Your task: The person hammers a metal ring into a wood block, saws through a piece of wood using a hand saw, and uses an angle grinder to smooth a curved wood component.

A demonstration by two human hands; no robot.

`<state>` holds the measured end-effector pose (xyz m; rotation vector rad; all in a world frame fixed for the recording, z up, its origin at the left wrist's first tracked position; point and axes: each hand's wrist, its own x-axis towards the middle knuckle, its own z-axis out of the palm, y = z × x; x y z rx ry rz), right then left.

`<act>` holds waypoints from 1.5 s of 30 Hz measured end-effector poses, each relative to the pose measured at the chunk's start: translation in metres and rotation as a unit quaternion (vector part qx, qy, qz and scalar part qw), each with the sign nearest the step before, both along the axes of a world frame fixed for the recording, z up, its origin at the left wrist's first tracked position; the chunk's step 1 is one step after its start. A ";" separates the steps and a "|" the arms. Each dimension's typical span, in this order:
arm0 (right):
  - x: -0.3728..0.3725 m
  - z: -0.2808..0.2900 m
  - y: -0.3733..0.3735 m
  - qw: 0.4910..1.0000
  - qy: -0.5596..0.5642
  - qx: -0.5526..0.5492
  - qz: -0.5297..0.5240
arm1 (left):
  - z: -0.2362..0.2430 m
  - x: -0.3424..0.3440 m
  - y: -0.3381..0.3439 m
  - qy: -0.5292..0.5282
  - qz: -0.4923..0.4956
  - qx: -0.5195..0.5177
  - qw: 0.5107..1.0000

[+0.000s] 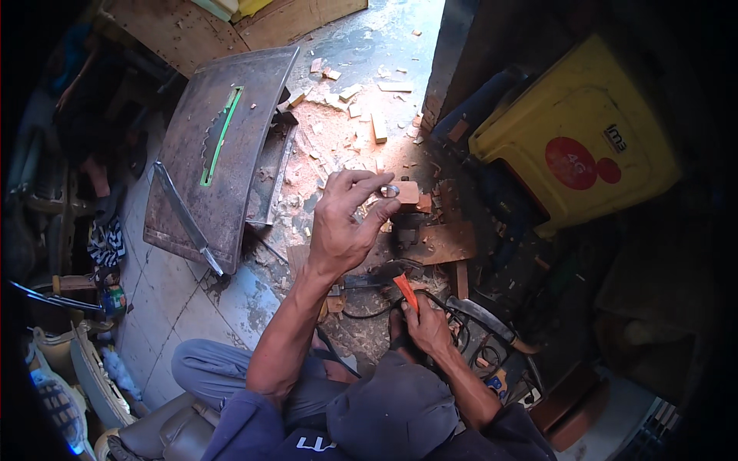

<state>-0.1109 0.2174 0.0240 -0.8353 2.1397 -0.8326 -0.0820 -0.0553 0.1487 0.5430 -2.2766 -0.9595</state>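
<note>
My left hand [347,224] is raised over the work spot, its thumb and index finger pinching a small shiny ring [390,190]. Just behind the ring stands a reddish wooden block [407,195], apart from it or touching I cannot tell. Closer to my body, my right hand [429,329] is closed around a tool with an orange tapered handle [405,291]. Something dark lies at the handle's far end, and I cannot make out what kind of tool it is. Beside that hand rests a large knife [488,319] with a wooden grip.
On the left is a table saw [173,196] with a green-edged blade slot and a loose metal strip [183,215] across its side. Sawdust and wood offcuts [380,127] litter the floor. A yellow plastic chair [500,127] stands at right. Black cables [361,313] run near my feet.
</note>
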 end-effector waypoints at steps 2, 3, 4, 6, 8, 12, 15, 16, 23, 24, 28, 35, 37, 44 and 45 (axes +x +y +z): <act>-0.001 0.005 0.001 1.000 -0.008 0.012 0.012 | -0.004 -0.004 0.000 -0.008 -0.002 -0.015 1.000; -0.002 0.008 0.002 1.000 -0.011 0.021 0.018 | -0.007 -0.006 0.001 -0.010 -0.003 -0.020 1.000; -0.003 0.009 0.003 0.999 -0.012 0.026 0.021 | -0.011 -0.008 0.003 -0.015 0.006 -0.013 1.000; -0.003 0.008 0.007 0.999 -0.012 0.033 0.029 | -0.019 -0.010 0.003 0.003 -0.021 0.080 0.997; -0.006 0.010 0.009 0.998 -0.003 0.049 0.041 | -0.023 -0.012 0.004 0.017 -0.036 0.159 0.986; -0.005 0.012 0.018 0.994 -0.002 0.078 0.072 | -0.034 -0.015 0.009 0.083 -0.049 0.290 0.952; -0.003 0.014 0.022 0.992 -0.008 0.087 0.095 | -0.045 -0.016 0.007 0.128 -0.059 0.332 0.933; 0.000 0.012 0.026 0.990 0.000 0.094 0.109 | -0.048 -0.015 0.003 0.119 -0.066 0.338 0.931; -0.002 0.028 0.033 0.984 -0.024 0.144 0.103 | -0.057 -0.020 0.000 0.085 -0.099 0.375 0.918; -0.004 0.032 0.032 0.981 -0.033 0.163 0.096 | -0.060 -0.020 0.000 0.090 -0.102 0.369 0.919; -0.011 0.055 0.031 0.977 -0.053 0.200 0.053 | -0.067 -0.022 -0.001 0.109 -0.113 0.360 0.920; -0.024 0.070 0.074 0.975 -0.026 0.216 0.037 | -0.071 -0.030 -0.001 0.178 -0.106 0.298 0.932; -0.029 0.084 0.073 0.974 -0.009 0.225 0.033 | -0.076 -0.030 -0.002 0.184 -0.106 0.286 0.934; -0.041 0.088 0.083 0.977 -0.014 0.210 -0.021 | -0.076 -0.029 -0.003 0.178 -0.111 0.278 0.937; -0.042 0.089 0.082 0.979 -0.012 0.204 -0.025 | -0.076 -0.029 -0.003 0.177 -0.112 0.282 0.936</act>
